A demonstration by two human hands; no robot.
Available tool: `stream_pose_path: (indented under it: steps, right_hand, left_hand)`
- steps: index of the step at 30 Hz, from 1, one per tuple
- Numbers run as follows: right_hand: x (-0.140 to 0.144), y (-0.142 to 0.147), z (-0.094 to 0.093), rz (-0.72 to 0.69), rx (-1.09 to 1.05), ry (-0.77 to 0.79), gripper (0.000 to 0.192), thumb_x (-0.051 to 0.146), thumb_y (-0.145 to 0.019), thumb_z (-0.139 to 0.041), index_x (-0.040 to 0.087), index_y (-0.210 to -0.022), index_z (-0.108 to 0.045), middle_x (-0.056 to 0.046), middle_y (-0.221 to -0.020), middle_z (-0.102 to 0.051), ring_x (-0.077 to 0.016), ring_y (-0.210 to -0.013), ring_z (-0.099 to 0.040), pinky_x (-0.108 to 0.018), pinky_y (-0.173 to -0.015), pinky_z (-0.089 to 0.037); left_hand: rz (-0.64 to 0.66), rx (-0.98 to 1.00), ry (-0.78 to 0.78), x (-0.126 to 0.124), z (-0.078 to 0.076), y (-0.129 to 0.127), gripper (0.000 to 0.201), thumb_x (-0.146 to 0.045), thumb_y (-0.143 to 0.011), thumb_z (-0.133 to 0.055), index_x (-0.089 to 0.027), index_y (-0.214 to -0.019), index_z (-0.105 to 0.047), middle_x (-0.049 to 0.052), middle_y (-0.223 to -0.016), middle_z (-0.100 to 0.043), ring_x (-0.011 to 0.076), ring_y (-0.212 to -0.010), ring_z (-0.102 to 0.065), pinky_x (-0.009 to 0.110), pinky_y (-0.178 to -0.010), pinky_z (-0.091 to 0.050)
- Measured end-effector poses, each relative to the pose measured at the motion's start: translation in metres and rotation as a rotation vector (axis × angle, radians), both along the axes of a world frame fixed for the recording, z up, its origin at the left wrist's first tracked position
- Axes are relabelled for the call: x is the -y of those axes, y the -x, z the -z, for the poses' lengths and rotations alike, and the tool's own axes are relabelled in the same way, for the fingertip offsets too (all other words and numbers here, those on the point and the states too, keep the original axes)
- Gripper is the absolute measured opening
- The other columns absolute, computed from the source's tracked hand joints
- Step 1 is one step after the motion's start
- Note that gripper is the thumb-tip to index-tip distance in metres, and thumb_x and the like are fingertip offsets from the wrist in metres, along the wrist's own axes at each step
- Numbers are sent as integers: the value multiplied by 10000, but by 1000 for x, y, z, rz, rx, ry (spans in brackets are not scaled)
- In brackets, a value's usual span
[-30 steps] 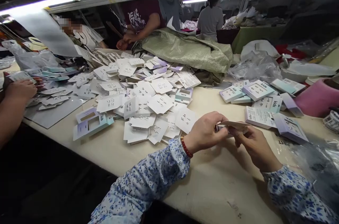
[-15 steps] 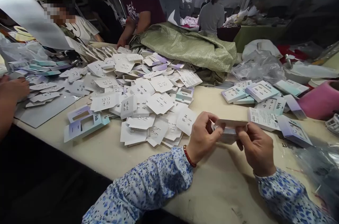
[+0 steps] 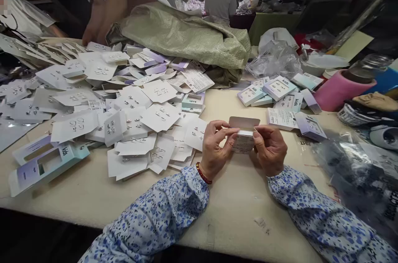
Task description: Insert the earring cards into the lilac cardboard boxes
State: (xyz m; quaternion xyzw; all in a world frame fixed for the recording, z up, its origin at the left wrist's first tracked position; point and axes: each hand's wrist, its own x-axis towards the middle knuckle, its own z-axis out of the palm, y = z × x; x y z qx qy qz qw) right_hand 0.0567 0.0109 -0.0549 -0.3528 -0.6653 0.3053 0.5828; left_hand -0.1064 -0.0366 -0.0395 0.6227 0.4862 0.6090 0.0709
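A small cardboard box (image 3: 243,144) is held between my two hands above the table, its top flap raised and its printed side facing me. My left hand (image 3: 217,143) grips the box's left side, thumb and fingers near the top edge. On the opposite side, my right hand (image 3: 270,147) pinches the right edge by the flap. What lies inside the box is hidden. Left of my hands spreads a heap of white cards (image 3: 160,114) carrying small metal jewellery pieces. Flat window boxes (image 3: 46,167) marked "kids" lie at the left.
Several filled kids boxes (image 3: 280,87) lie beyond my right hand, near a pink roll (image 3: 342,91). A green woven sack (image 3: 186,35) covers the back of the heap. Clear plastic bags (image 3: 357,172) lie at the right. Other people stand across the table.
The view has swung to the right. The box has turned so its printed side shows more, its flap now standing up, and my fingers have shifted along its top edge.
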Motion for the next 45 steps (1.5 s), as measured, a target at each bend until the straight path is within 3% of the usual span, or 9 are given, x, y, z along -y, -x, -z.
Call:
stream_pose_path:
  steps: [4,10,13,17,19,23,29,36,45]
  right_hand:
    - [-7,-6,-1,-81,80,-93,140,285,-971,-591,208,-951,-707,-36,-875,-697,-142,-697,-641,-244,-543,-504]
    - [-5,-11,-4,-79,90,-129,92,273,-958,-614,210,-900,-647,-25,-832,-668,-122,-620,-605,-233,-500,-484]
    - [-1,-9,-5,-61,15,-45,158,330,-917,-675,225,-947,-562,-3,-819,-616,-113,-597,-590,-220,-476,-475]
    - [3,-5,-14,-147,-74,122,373,376,-922,-666,257,-1200,-447,66,-694,-540,-99,-504,-527,-200,-430,-429]
    - [2,-4,-18,-180,-58,143,356,370,-938,-643,246,-1227,-477,71,-661,-525,-95,-479,-497,-203,-421,-417]
    - [-1,-7,-18,-173,22,90,165,368,-947,-625,204,-936,-614,26,-686,-565,-88,-491,-485,-212,-424,-413]
    - [-3,-7,-16,-207,-19,155,283,480,-954,-601,203,-906,-621,28,-642,-510,-95,-489,-434,-218,-417,-381]
    - [4,-1,-25,-222,-164,339,502,659,-954,-471,199,-809,-609,8,-624,-466,-108,-492,-354,-252,-418,-320]
    - [-5,-3,-61,-362,99,583,561,702,-824,-631,171,-654,-570,23,-590,-451,-85,-516,-376,-219,-453,-331]
  left_hand:
    - [48,23,1,-3,5,3,152,-201,-938,-649,-221,-1035,-764,84,-1098,-576,186,-1097,-581,326,-922,-543]
    - [73,53,-19,1,0,3,127,-158,-930,-653,-211,-978,-758,66,-1032,-623,172,-1059,-610,314,-914,-544]
    - [67,50,-72,4,-5,1,105,-140,-929,-648,-200,-963,-727,48,-957,-647,152,-951,-630,282,-820,-557]
    - [73,72,-104,6,-8,-1,93,-128,-933,-638,-190,-965,-699,39,-920,-652,137,-893,-631,248,-757,-547]
    - [71,58,-99,6,-8,-1,108,-135,-936,-638,-195,-1001,-700,41,-936,-661,132,-879,-631,244,-748,-542]
    - [89,48,-67,1,-4,4,132,-168,-938,-647,-206,-1044,-716,50,-960,-679,136,-884,-628,252,-752,-539]
    - [134,164,-2,0,-2,3,102,-243,-937,-663,-177,-920,-738,61,-894,-680,153,-867,-649,274,-755,-546]
    - [135,76,-77,8,-7,-1,70,-207,-937,-650,-172,-876,-658,50,-869,-652,154,-850,-625,274,-748,-522]
    - [127,75,-67,5,-3,-1,83,-219,-966,-592,-181,-896,-615,48,-898,-651,163,-878,-616,288,-784,-504]
